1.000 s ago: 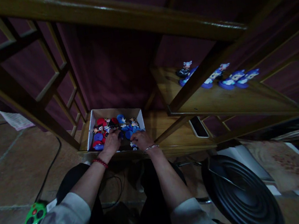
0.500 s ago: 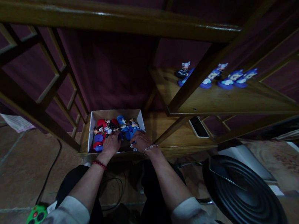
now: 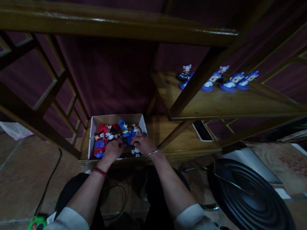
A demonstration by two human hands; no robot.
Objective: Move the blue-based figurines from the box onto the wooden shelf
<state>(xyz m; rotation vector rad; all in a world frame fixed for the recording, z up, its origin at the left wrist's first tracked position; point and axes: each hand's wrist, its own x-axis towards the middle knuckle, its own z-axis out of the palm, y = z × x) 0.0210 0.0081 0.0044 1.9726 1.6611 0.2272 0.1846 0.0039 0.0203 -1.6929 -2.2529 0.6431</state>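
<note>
Figurines Within Your Reach

Head view: their box sits at the lower shelf's left end. Your left hand and right hand curl inside, near each other; I cannot tell whether either grips anything.

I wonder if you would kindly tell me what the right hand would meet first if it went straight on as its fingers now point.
Probably the blue toys in the box, just ahead of the right hand; depth is unclear, so it may already be touching one.
</note>
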